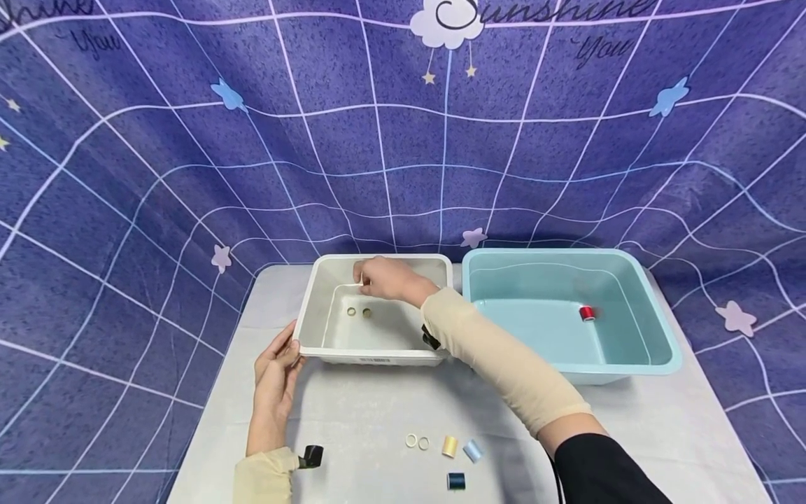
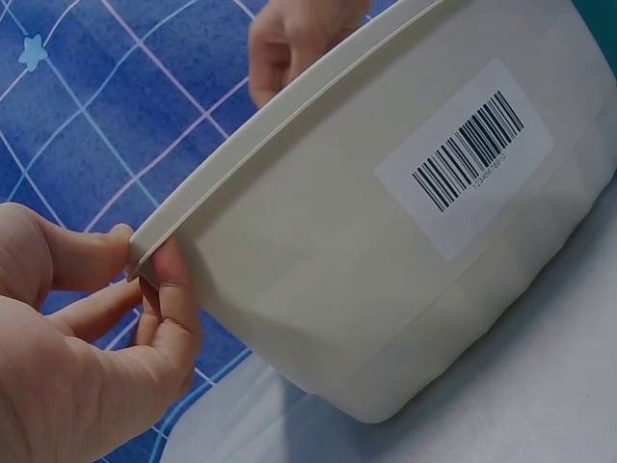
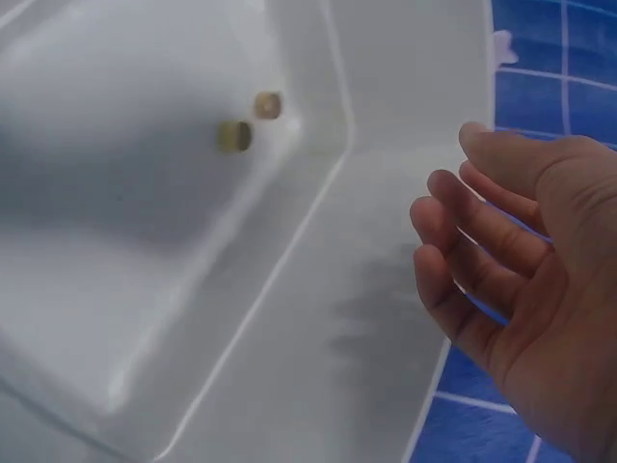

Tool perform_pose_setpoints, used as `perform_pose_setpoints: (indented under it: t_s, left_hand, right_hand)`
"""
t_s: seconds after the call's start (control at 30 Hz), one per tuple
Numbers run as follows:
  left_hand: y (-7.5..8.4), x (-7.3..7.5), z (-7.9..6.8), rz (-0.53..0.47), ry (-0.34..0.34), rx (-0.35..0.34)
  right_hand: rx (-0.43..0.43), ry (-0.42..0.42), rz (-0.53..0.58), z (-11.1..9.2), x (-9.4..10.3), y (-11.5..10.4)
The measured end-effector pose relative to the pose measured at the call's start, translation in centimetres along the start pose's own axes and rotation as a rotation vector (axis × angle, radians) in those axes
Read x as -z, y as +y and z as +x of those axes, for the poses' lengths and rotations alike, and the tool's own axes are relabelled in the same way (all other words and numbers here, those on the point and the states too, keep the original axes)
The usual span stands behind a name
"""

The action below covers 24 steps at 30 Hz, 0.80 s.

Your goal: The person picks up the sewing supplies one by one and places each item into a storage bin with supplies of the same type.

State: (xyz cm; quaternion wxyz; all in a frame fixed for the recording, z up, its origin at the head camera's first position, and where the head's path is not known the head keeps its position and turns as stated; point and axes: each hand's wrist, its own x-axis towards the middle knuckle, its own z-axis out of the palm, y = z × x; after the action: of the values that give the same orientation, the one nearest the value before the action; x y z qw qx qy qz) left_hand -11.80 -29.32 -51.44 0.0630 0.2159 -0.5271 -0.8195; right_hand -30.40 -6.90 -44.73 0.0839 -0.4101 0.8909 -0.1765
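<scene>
My left hand [image 1: 275,374] pinches the rim of the off-white plastic bin [image 1: 310,294] at its near left corner; in the left wrist view the thumb sits above the rim and fingers beneath. Over the back of that bin, my right hand [image 1: 392,278] hovers with loosely bent fingers. The right wrist view shows nothing between those fingers [image 3: 472,231]. On the bin's floor lie two small gold rings, one ring [image 1: 351,311] left of the other ring [image 1: 367,313]. A barcode label [image 2: 468,159] is stuck on the bin's front wall.
A light blue bin [image 1: 667,357] stands to the right, holding a red thread spool [image 1: 587,313]. Near the table's front lie two pale rings [image 1: 411,440], a yellow spool [image 1: 450,446], a light blue spool [image 1: 472,451] and a dark teal spool [image 1: 456,481]. A purple curtain [image 1: 403,140] hangs behind.
</scene>
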Motion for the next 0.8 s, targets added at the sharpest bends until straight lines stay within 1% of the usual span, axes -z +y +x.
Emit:
perform_pose_setpoints:
  t_s: [0.17,0.27,0.33,0.5,0.67,0.8]
  left_hand:
    - [0.1,0.0,-0.1,-0.007,-0.016,-0.013]
    - [0.1,-0.1,-0.1,-0.024,-0.015,-0.005]
    - [0.1,-0.1,-0.2,-0.032,-0.013,0.001]
    - [0.1,0.0,-0.1,-0.015,-0.015,0.002]
    - [0.2,0.0,0.0,-0.007,-0.001,0.019]
    - [0.2,-0.1,0.1,-0.013,0.004,0.025]
  right_hand:
    - [0.030,0.005,0.021,-0.3,0.7,-1.3]
    - [0.043,0.022,0.018,-0.7,1.2,-2.2]
    - [0.054,0.037,0.031,-1.2,1.7,-2.8]
    - [0.089,0.095,0.081,-2.3,2.6,-4.3]
    - [0.126,0.153,0.096,-3.5,3.3,-5.4]
    - [0.145,0.163,0.130,-4.7,3.6,-6.1]
